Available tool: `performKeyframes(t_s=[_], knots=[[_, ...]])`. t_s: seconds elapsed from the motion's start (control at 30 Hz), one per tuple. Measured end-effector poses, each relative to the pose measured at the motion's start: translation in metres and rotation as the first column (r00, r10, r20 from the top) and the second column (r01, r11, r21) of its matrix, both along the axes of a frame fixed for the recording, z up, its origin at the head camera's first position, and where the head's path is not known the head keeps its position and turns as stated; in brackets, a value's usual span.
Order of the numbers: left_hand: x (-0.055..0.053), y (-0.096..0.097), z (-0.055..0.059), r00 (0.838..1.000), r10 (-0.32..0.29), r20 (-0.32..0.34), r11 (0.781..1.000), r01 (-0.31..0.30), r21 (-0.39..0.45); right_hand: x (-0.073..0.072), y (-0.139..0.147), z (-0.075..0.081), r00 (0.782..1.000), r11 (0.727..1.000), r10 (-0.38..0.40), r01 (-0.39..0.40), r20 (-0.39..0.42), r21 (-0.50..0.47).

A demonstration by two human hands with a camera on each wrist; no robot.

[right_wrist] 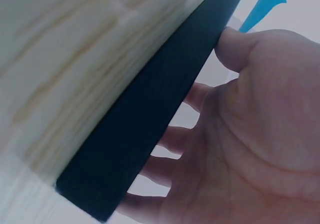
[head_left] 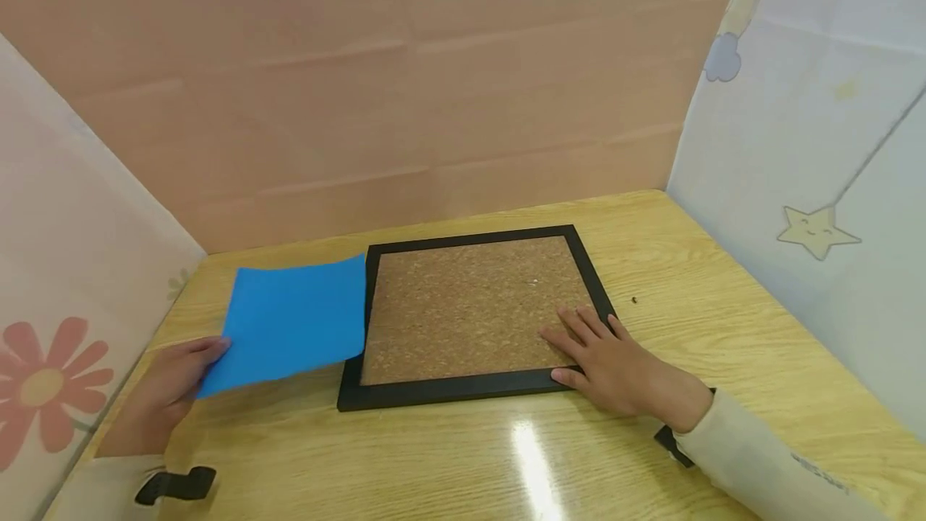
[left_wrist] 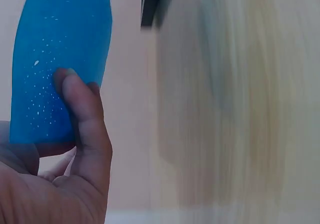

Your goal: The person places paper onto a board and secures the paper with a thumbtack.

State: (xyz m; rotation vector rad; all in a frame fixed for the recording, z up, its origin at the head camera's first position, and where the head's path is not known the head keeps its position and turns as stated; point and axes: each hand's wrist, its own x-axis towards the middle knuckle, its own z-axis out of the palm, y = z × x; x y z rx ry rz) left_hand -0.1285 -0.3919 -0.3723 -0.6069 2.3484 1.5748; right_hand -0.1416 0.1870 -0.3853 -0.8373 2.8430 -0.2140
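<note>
A blue sheet of paper (head_left: 292, 320) is pinched at its left edge by my left hand (head_left: 181, 372). In the left wrist view the sheet (left_wrist: 62, 58) bends a little, with small white specks near the fingertips. Its right edge overlaps the left side of the cork board's black frame in the head view. My right hand (head_left: 611, 364) lies with fingers spread over the near right corner of the cork board (head_left: 470, 308). In the right wrist view the black frame (right_wrist: 150, 103) passes in front of the fingers, hiding their tips.
The board lies on a wood-grain table (head_left: 405, 457). A tiny dark speck (head_left: 634, 300) sits right of the board. A brown sheet backdrop (head_left: 405, 103) stands behind, and printed panels rise at both sides, the right one with a yellow star (head_left: 817, 231).
</note>
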Motion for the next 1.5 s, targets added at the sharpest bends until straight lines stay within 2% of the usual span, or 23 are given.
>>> performKeyframes(t_s=[0.1,0.23,0.37,0.5,0.73,0.9,1.1,1.23,1.37,1.5], knots=[[-0.009,0.032,-0.003,0.996,-0.088,-0.025,0.994,0.089,0.067,0.001,0.001,0.001,1.000,1.000,-0.006,0.006,0.005,-0.004],[-0.020,0.077,-0.002,0.985,-0.154,-0.075,0.972,0.165,0.167,0.003,0.002,0.001,1.000,1.000,-0.008,0.009,0.019,-0.015],[-0.029,0.121,0.000,0.972,-0.205,-0.117,0.948,0.227,0.224,0.003,0.003,0.001,1.000,1.000,-0.009,0.009,0.011,-0.016],[-0.039,0.158,-0.003,0.971,-0.209,-0.115,0.941,0.232,0.246,0.003,0.004,0.001,1.000,1.000,-0.008,0.007,-0.002,-0.016],[-0.048,0.204,-0.022,0.975,-0.187,-0.118,0.944,0.211,0.254,0.002,0.001,-0.002,1.000,0.999,0.005,-0.005,0.003,-0.049],[-0.052,0.225,-0.029,0.977,-0.180,-0.116,0.939,0.206,0.275,0.003,0.000,-0.002,0.999,0.997,0.016,-0.019,-0.033,-0.071],[-0.056,0.236,-0.030,0.986,-0.137,-0.093,0.953,0.157,0.258,0.005,0.000,0.000,0.994,0.994,0.061,-0.068,-0.087,-0.082],[-0.057,0.238,-0.028,0.989,-0.122,-0.086,0.959,0.140,0.245,0.004,0.001,0.001,0.984,0.988,0.137,-0.144,-0.116,-0.053],[-0.055,0.235,-0.026,0.988,-0.124,-0.093,0.960,0.143,0.241,0.003,0.001,0.002,0.968,0.973,0.224,-0.229,-0.110,-0.036],[-0.050,0.227,-0.022,0.985,-0.129,-0.118,0.970,0.150,0.189,0.003,0.001,0.003,0.969,0.970,0.239,-0.241,-0.064,-0.039]])
